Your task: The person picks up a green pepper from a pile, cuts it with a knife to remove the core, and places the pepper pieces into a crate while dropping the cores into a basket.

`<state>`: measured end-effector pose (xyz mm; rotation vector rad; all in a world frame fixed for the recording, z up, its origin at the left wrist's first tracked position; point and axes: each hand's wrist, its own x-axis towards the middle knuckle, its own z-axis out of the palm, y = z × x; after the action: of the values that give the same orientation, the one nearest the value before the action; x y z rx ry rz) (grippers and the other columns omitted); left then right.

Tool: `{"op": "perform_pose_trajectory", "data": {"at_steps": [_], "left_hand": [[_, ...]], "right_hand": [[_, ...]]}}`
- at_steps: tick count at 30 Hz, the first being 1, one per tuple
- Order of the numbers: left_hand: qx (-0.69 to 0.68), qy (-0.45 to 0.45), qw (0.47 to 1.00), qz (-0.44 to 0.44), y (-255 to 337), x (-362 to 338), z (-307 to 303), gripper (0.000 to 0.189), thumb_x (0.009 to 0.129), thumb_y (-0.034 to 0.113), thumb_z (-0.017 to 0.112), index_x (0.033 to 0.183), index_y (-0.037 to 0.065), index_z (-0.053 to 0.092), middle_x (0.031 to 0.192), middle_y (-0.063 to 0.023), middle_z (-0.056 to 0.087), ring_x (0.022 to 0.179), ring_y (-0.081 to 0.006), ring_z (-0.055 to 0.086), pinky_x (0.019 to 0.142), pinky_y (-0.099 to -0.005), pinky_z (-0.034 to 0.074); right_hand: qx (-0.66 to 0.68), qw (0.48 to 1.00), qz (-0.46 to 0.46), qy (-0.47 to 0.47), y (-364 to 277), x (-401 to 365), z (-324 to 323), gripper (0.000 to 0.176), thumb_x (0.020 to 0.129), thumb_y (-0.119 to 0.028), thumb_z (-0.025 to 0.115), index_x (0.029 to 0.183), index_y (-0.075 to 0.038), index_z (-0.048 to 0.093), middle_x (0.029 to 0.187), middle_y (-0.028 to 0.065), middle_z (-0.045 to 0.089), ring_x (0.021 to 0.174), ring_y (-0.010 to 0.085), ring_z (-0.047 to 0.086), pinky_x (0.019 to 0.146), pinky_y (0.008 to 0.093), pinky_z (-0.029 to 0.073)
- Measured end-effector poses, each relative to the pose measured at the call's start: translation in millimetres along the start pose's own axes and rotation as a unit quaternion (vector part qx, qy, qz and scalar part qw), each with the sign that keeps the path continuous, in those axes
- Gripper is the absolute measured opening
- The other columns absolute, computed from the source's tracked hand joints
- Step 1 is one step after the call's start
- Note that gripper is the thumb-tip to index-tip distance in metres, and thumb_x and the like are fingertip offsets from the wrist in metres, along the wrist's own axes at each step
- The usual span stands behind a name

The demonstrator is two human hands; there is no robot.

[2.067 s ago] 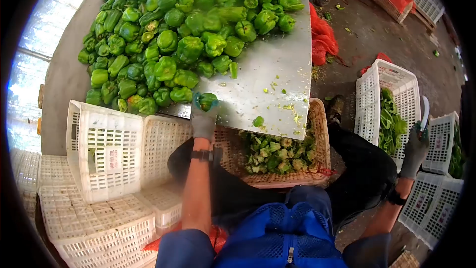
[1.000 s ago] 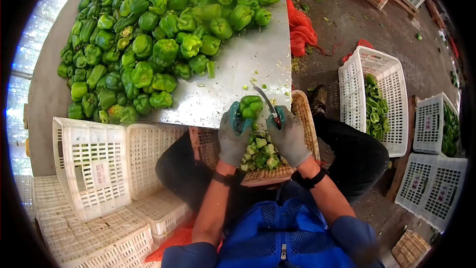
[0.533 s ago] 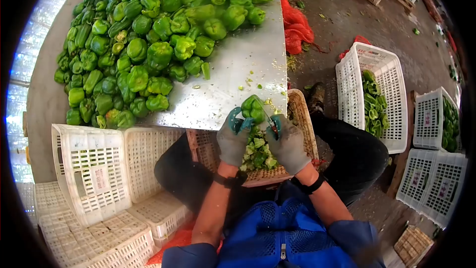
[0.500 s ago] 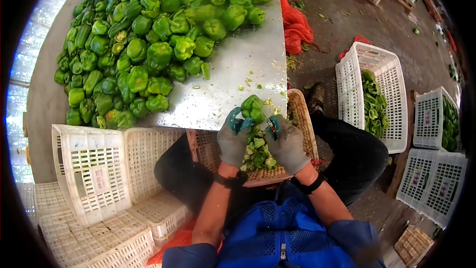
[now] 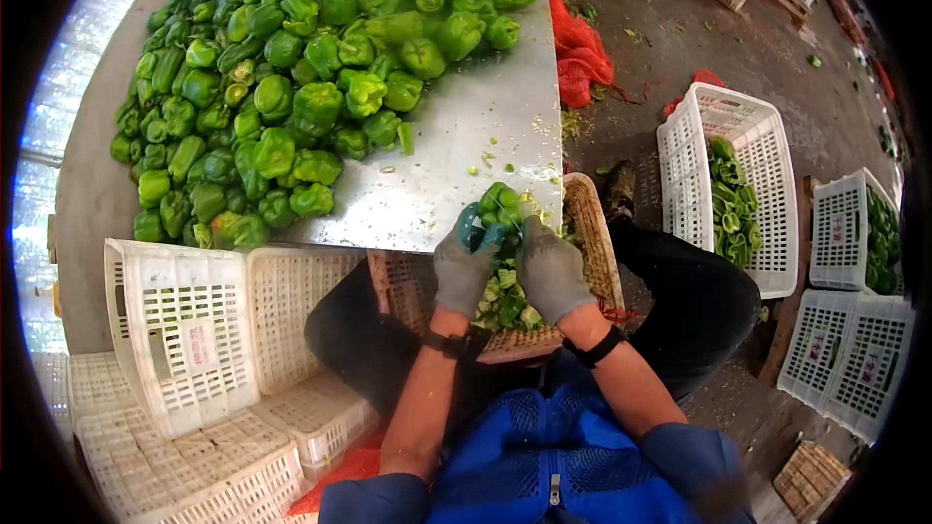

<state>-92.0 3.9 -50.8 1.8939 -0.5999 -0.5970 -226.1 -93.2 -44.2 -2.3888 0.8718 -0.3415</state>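
1. The green pepper (image 5: 499, 205) was near the centre of the frame, held up between the two hands, in front of the near edge of the metal table (image 5: 442, 175) and above a crate (image 5: 597, 250) of green trimmings (image 5: 503, 306).
2. The left hand (image 5: 466, 267), in a grey glove with teal fingertips, was clamped on the pepper from its left side, fingers wrapped about the flesh.
3. The right hand (image 5: 551, 277) was just beside it, to the right, with its fingers curled inward. Whether they were closed on anything could not be told, since the back of the glove hid the palm.
4. The pepper was probably light and hollow, firm enough for a steady hold, yet its wall would likely crack or dent under a hard squeeze.
5. Its glossy skin suggested a slippery surface, especially if damp; the coated fingertips looked likely to help.
6. The best hold seemed to be around the broad, rounded sides, fingers spread along the lobes, rather than a pinch at one end.
7. The heap of peppers (image 5: 282, 107) in the upper left of the frame was loosely piled, so single ones seemed likely to roll when disturbed.
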Motion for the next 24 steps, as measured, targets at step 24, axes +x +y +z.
{"op": "perform_pose_trajectory", "data": {"at_steps": [24], "left_hand": [[-0.098,0.047,0.993,-0.042,7,-20,27,0.044,0.103,0.025,0.079,0.136,-0.001,0.068,0.107,-0.0112,0.078,0.094,-0.0176,0.073,0.086,-0.0335,0.061]], "right_hand": [[0.106,0.99,0.05,-0.084,8,-28,-4,0.027,0.097,-0.015,0.065,0.116,0.003,0.059,0.095,0.0292,0.072,0.092,0.0486,0.071,0.082,0.0546,0.057]]}}
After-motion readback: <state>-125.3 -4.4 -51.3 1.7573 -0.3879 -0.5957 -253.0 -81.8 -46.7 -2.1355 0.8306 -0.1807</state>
